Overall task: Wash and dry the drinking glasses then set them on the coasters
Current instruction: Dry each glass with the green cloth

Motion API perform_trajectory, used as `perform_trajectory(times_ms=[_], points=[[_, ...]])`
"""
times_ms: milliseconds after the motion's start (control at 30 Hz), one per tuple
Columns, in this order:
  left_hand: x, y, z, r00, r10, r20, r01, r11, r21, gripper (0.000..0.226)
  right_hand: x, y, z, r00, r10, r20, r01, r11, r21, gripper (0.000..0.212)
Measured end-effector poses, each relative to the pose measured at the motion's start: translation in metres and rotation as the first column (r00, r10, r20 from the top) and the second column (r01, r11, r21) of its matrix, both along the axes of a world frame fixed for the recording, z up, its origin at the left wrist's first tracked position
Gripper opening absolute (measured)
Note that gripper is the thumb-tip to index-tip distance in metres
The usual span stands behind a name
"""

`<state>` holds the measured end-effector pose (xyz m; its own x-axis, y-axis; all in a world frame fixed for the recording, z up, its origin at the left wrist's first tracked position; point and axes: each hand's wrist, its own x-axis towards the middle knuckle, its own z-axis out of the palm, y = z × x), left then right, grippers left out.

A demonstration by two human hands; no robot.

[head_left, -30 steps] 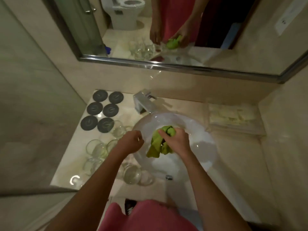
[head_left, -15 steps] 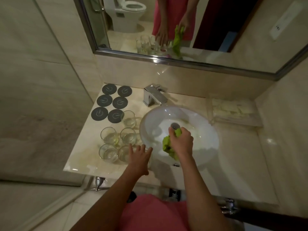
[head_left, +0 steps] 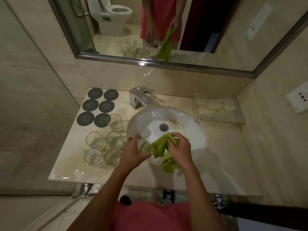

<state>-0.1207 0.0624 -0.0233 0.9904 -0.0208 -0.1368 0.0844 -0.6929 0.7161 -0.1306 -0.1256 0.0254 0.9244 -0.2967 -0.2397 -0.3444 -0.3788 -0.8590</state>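
My left hand (head_left: 135,151) grips a clear drinking glass (head_left: 145,146) over the left rim of the white sink (head_left: 191,130). My right hand (head_left: 180,148) holds a green cloth (head_left: 160,147) against the glass's mouth; the cloth's loose end hangs down over the sink's front edge. Several more clear glasses (head_left: 104,144) stand on the counter left of the sink. Several dark round coasters (head_left: 98,108) lie in two columns behind them, all bare except one partly hidden by a glass (head_left: 115,121).
A chrome tap (head_left: 140,98) stands behind the sink. A clear tray of pale packets (head_left: 216,107) sits at the back right. A mirror (head_left: 166,30) lines the wall above. A wall socket (head_left: 298,99) is on the right. The counter's front edge runs just below my wrists.
My left hand reached toward the glasses on the counter and now holds one over the sink. My right hand brought the green cloth to it. The camera view shifted back.
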Motion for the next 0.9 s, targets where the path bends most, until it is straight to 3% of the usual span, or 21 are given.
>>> perform_trajectory(times_ms=[133,300,400,533,600,700,800,900], points=[[0.015,-0.029,0.031,0.991,0.13,0.007,-0.123,0.954,-0.274,0.059,0.013,-0.006,0.019,0.992,0.01,0.129,-0.001,0.997,-0.076,0.016],[0.03,-0.057,0.05,0.959,0.18,-0.218,-0.266,0.838,-0.477,0.051,0.029,-0.01,0.039,0.973,0.119,0.199,-0.103,0.991,-0.089,0.02],[0.033,-0.064,0.051,0.937,0.226,-0.268,-0.343,0.753,-0.562,0.049,0.033,-0.01,0.042,0.973,0.161,0.167,-0.131,0.976,-0.175,0.022],[0.041,-0.062,0.052,0.966,0.195,-0.167,-0.248,0.877,-0.411,0.061,0.039,-0.016,0.049,0.995,0.073,0.072,-0.036,0.904,-0.425,0.023],[0.046,-0.061,0.052,0.981,0.15,-0.127,-0.183,0.929,-0.322,0.059,0.045,-0.022,0.052,0.995,-0.074,0.064,0.092,0.923,-0.374,0.017],[0.054,-0.066,0.055,0.985,0.132,-0.107,-0.157,0.949,-0.273,0.048,0.056,-0.028,0.056,0.959,-0.255,0.122,0.272,0.949,-0.159,0.007],[0.062,-0.076,0.06,0.974,0.15,-0.169,-0.199,0.925,-0.323,0.05,0.065,-0.03,0.058,0.978,-0.044,0.202,0.063,0.994,-0.085,0.015],[0.069,-0.081,0.061,0.928,0.186,-0.324,-0.324,0.833,-0.449,0.06,0.068,-0.031,0.06,0.945,0.327,0.01,-0.326,0.942,-0.08,0.043]])
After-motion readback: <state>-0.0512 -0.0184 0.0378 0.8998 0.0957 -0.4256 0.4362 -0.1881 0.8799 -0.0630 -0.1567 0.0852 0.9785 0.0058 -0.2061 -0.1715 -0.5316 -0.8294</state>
